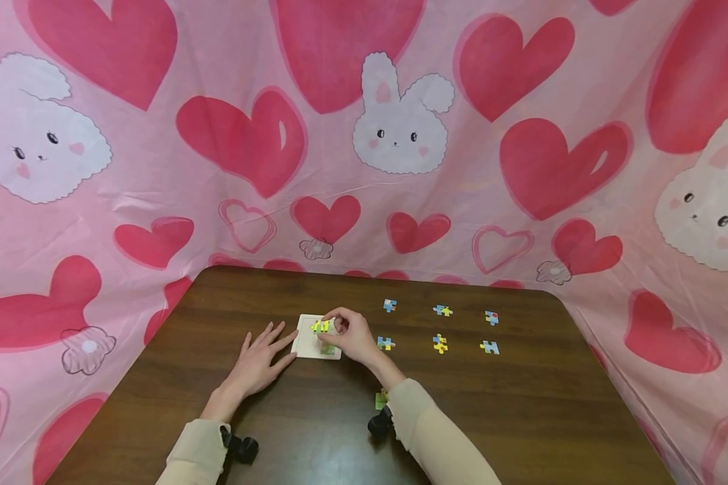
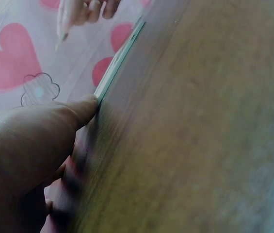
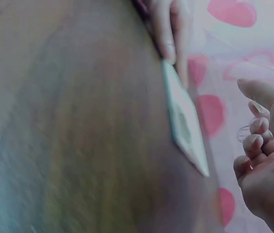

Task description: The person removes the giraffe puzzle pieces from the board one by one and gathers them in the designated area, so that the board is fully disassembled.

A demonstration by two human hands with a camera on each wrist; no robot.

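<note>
In the head view my left hand [image 1: 257, 360] lies with spread fingers on the table, its fingertips touching the left side of a small white puzzle tray [image 1: 306, 347]. My right hand [image 1: 354, 337] is over the tray's right part and pinches a yellow puzzle piece [image 1: 319, 327] between thumb and forefinger. Below that, a greenish piece [image 1: 327, 348] lies in the tray. The left wrist view has the left thumb [image 2: 86, 109] against the edge of the thin tray [image 2: 120, 60]. Seen from the right wrist, the right hand [image 3: 272, 145] is raised beside the tray [image 3: 185, 116]; the piece cannot be made out there.
Several loose blue and yellow puzzle pieces, among them one [image 1: 440, 343], lie in two rows on the brown table [image 1: 522, 404] right of the tray. A green piece [image 1: 381, 400] lies by the right wrist. A pink heart-print cloth [image 1: 340, 182] hangs behind the table.
</note>
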